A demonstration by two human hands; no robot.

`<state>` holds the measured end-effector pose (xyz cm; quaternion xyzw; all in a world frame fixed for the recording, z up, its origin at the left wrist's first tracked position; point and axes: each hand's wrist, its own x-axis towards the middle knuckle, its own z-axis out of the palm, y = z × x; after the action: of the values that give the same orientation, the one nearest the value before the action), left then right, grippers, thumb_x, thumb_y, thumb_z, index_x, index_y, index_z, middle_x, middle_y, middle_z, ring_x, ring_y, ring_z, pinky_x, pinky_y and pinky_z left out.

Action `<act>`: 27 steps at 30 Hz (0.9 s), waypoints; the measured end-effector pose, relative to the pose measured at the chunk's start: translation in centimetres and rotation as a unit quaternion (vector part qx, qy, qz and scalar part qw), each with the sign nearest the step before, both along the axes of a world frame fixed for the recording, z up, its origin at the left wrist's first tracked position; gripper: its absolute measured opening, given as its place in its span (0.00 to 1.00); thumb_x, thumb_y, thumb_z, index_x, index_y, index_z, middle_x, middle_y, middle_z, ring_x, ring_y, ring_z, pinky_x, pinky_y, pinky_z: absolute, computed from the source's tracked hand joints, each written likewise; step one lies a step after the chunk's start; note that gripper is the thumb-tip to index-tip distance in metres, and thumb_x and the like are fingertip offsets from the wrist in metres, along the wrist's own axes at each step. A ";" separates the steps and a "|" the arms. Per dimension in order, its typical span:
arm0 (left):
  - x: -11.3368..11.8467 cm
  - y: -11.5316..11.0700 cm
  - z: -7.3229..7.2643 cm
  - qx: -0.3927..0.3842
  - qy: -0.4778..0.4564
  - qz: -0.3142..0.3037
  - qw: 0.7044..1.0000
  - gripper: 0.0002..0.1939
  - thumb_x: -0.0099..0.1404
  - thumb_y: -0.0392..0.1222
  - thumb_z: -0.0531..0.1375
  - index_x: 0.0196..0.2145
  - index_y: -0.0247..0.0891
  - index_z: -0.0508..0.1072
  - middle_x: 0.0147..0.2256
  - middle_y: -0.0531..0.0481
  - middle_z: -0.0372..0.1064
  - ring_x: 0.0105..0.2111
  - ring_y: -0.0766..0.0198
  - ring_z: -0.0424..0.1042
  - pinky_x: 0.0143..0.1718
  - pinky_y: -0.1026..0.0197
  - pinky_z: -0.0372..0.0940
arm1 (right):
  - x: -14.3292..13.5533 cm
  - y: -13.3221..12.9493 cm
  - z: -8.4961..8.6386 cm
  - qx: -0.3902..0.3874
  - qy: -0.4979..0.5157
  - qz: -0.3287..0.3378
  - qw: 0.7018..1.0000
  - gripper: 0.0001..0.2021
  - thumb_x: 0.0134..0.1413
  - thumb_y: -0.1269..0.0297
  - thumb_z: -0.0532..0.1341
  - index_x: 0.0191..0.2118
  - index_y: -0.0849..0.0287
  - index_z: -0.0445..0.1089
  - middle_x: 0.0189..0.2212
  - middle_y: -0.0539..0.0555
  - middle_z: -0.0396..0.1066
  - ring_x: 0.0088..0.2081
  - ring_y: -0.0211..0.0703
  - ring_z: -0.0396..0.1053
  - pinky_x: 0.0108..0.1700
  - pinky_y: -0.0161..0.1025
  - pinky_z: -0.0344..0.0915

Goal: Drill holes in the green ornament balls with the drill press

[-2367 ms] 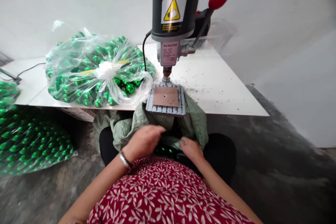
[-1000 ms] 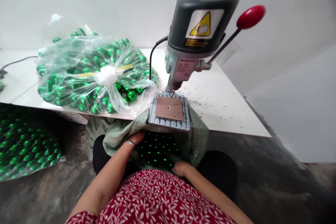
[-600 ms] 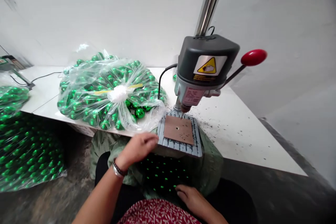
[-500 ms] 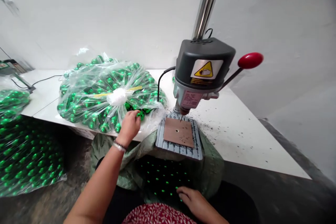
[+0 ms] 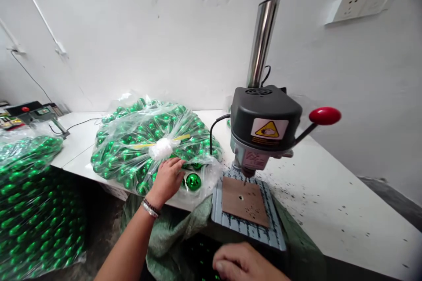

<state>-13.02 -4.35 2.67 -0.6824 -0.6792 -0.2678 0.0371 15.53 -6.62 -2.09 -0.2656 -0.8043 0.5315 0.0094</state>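
Note:
My left hand (image 5: 169, 181), with a beaded bracelet at the wrist, reaches to the opening of a clear plastic bag (image 5: 162, 149) full of shiny green ball ornaments. Its fingers are stretched forward over the plastic, and no ball shows in them. Just right of it a loose green ball ornament (image 5: 193, 181) lies on the bag's film, with part of another beside it. My right hand (image 5: 242, 261) is at the bottom, in front of the drill press (image 5: 265, 118). Its fingers are curled in, and I see nothing in them.
A brown board (image 5: 245, 199) with a small hole lies on the press's base plate (image 5: 275, 228), under the drill bit. Dark shavings dot the white table (image 5: 310, 193). A green woven sack (image 5: 178, 232) hangs below, with green glints inside. More bagged green balls (image 5: 39, 210) stand at left.
The view has shifted, so the table sits lower. My left hand has released the green ball it was fingering, beside the bag opening. My right hand has risen from the sack toward the press, fingers curling.

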 end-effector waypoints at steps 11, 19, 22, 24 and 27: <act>-9.1 -5.4 -6.1 0.156 -0.173 0.437 0.869 0.34 0.72 0.53 0.49 0.66 0.27 0.61 0.59 0.24 0.66 0.64 0.39 0.64 0.66 0.39 0.60 | -25.2 12.3 11.4 0.313 0.016 -0.151 0.937 0.32 0.55 0.55 0.66 0.65 0.49 0.62 0.63 0.62 0.59 0.55 0.47 0.70 0.58 0.47 0.66; -21.5 -0.6 6.9 0.259 -0.159 0.469 0.829 0.33 0.72 0.47 0.49 0.69 0.24 0.57 0.65 0.26 0.60 0.68 0.42 0.59 0.70 0.42 0.53 | -14.9 10.2 6.0 0.357 0.106 -0.045 0.927 0.11 0.63 0.71 0.50 0.41 0.60 0.70 0.40 0.57 0.71 0.45 0.39 0.67 0.50 0.36 0.63; -23.6 5.1 11.8 0.197 -0.208 0.431 0.855 0.37 0.69 0.47 0.57 0.69 0.25 0.54 0.65 0.24 0.61 0.66 0.42 0.63 0.67 0.43 0.57 | -13.0 8.8 1.9 0.328 0.069 -0.046 0.941 0.14 0.57 0.76 0.51 0.42 0.59 0.70 0.41 0.55 0.72 0.44 0.40 0.68 0.47 0.36 0.61; -23.7 8.8 12.9 0.143 -0.204 0.391 0.886 0.46 0.63 0.50 0.65 0.69 0.25 0.52 0.68 0.21 0.54 0.70 0.38 0.54 0.68 0.41 0.54 | -13.2 8.3 -0.3 0.340 0.050 -0.045 0.938 0.14 0.56 0.77 0.52 0.43 0.59 0.70 0.43 0.55 0.72 0.45 0.41 0.68 0.47 0.36 0.61; -23.0 12.9 11.7 0.053 -0.212 0.367 0.904 0.58 0.53 0.53 0.73 0.70 0.28 0.49 0.71 0.17 0.43 0.71 0.31 0.50 0.66 0.36 0.56 | -13.4 8.5 -3.4 0.388 0.061 -0.046 0.919 0.16 0.53 0.79 0.53 0.44 0.57 0.68 0.41 0.54 0.72 0.42 0.40 0.68 0.43 0.36 0.60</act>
<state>-36.07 8.56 14.38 -0.3090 -0.8582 -0.4092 0.0238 2.12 1.89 -5.50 -0.2453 -0.9321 0.1919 0.1851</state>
